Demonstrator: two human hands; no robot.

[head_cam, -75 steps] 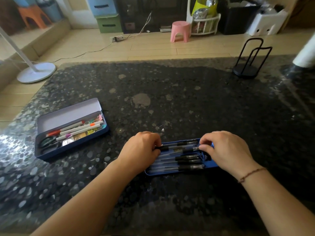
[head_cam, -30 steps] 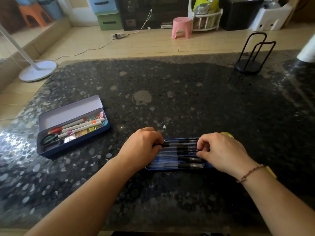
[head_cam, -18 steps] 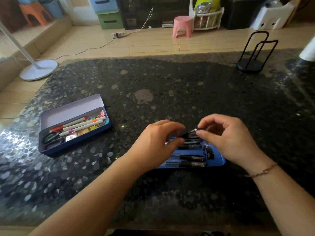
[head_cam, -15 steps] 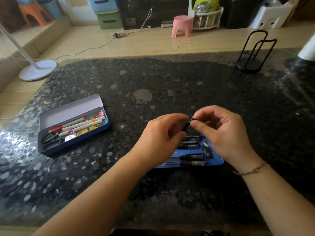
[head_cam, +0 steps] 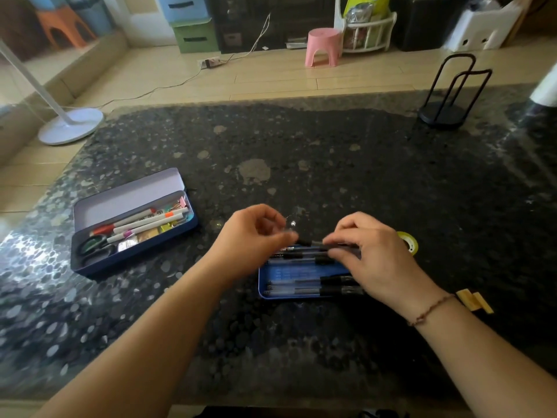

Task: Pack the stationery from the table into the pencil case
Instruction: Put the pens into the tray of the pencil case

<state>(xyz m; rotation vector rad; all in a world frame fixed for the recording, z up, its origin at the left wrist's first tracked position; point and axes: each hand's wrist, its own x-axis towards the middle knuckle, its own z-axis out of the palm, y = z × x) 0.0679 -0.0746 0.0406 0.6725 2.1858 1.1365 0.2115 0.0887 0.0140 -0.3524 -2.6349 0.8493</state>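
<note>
A shallow blue tray (head_cam: 297, 271) lies in front of me on the dark table and holds several clear pens with black caps. My left hand (head_cam: 251, 236) and my right hand (head_cam: 372, 256) hold one black-capped pen (head_cam: 313, 243) level over the tray's far edge. The left fingers pinch its left end and the right fingers grip its cap end. Both hands are blurred. The open blue pencil case (head_cam: 99, 263) sits at the left with markers (head_cam: 144, 224), scissors (head_cam: 90, 245) and clips in it.
A yellow tape roll (head_cam: 409, 241) lies just right of my right hand. A small yellow item (head_cam: 474, 300) lies by my right wrist. A black wire holder (head_cam: 445, 98) stands at the far right. A fan base (head_cam: 70, 125) and a pink stool (head_cam: 323, 46) are on the floor beyond.
Both hands lifted one pen out of the tray, held it raised, then brought it down level over the tray's far edge. The view shifted a little and the tape roll shows again.
</note>
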